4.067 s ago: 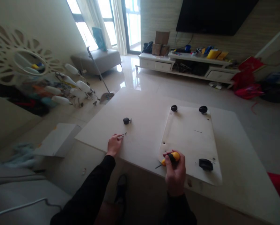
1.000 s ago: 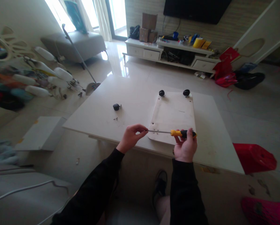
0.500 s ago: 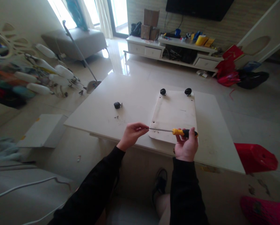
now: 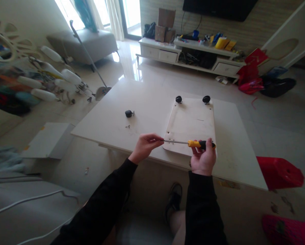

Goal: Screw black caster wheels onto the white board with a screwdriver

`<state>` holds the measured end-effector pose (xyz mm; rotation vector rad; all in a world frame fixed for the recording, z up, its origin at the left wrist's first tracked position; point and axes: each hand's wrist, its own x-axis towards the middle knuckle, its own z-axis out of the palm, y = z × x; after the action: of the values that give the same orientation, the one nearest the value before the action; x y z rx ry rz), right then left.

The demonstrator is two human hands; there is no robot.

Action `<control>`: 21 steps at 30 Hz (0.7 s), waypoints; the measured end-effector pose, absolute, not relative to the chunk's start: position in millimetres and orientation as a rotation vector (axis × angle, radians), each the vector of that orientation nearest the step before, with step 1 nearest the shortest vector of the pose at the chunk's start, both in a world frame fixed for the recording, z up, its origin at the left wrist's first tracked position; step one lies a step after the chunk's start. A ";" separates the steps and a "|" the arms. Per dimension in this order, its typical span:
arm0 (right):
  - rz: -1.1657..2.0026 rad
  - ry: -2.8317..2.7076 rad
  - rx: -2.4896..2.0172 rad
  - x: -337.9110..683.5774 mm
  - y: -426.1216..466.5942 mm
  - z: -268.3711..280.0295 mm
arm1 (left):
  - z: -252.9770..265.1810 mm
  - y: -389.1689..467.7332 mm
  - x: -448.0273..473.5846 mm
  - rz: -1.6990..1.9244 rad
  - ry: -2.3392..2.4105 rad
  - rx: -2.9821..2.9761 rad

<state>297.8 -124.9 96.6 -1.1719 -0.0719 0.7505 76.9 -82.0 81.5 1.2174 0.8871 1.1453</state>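
A person works over a white board lying on a pale tabletop, its fitting with casters apparently partway along. A far-left caster and a far-right caster stand at the board's two far corners. The near-left corner shows only bare holes, and a loose caster sits well apart from the board, a few small screws just beside it; that corner looks left to do. The near-right corner is hidden behind the right hand, whose fingers wrap the yellow-and-black handle of a screwdriver held nearly level above the board's near end. The left hand pinches thumb and fingers together at the tool's tip; whether a screw is held there is too small to tell.
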 end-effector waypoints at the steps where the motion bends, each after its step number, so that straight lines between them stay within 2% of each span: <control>1: 0.758 -0.066 -1.175 297.8 -124.9 96.5 | 81.8 -82.3 77.0 1.151 0.873 1.213; 14: 0.858 -0.059 -1.123 300.8 -127.2 102.4 | 80.2 -81.1 77.0 1.221 0.895 1.353; 21: 0.821 -0.091 -1.098 299.1 -127.6 104.3 | 78.7 -82.4 81.9 1.241 0.967 1.189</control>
<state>299.1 -127.6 104.3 -1.0984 -0.0905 0.8206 81.9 -82.4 78.7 1.1893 0.9666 1.2406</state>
